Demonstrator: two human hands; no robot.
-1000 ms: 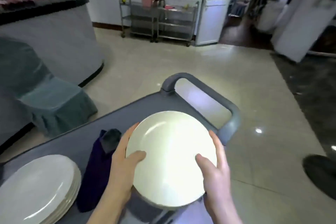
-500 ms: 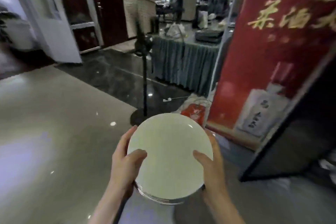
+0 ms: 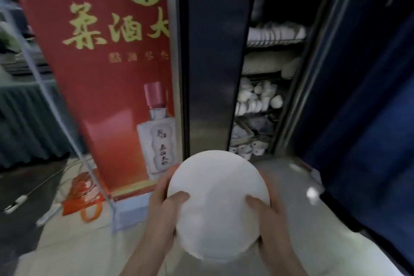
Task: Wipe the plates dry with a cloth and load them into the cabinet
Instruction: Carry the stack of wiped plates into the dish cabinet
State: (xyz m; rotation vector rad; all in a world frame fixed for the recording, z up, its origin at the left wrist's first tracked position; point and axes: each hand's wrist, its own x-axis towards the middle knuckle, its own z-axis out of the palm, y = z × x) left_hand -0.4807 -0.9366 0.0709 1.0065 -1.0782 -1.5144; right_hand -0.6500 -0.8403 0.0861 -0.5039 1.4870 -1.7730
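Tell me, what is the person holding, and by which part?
A white plate, gripped at opposite rims: the left hand on its left edge, the right hand on its right edge, both thumbs on top.

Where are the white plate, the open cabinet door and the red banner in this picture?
plate [image 3: 217, 213]: head view, centre of its white top face.
cabinet door [image 3: 215, 63]: head view, middle of its dark panel.
red banner [image 3: 100, 101]: head view, plain red area below the large lettering.

View swung from cart to open cabinet [image 3: 264, 78], now directly ahead w/ door [image 3: 215, 69] ajar; plates [image 3: 217, 208] carried off cart, red banner [image 3: 107, 74] now left.
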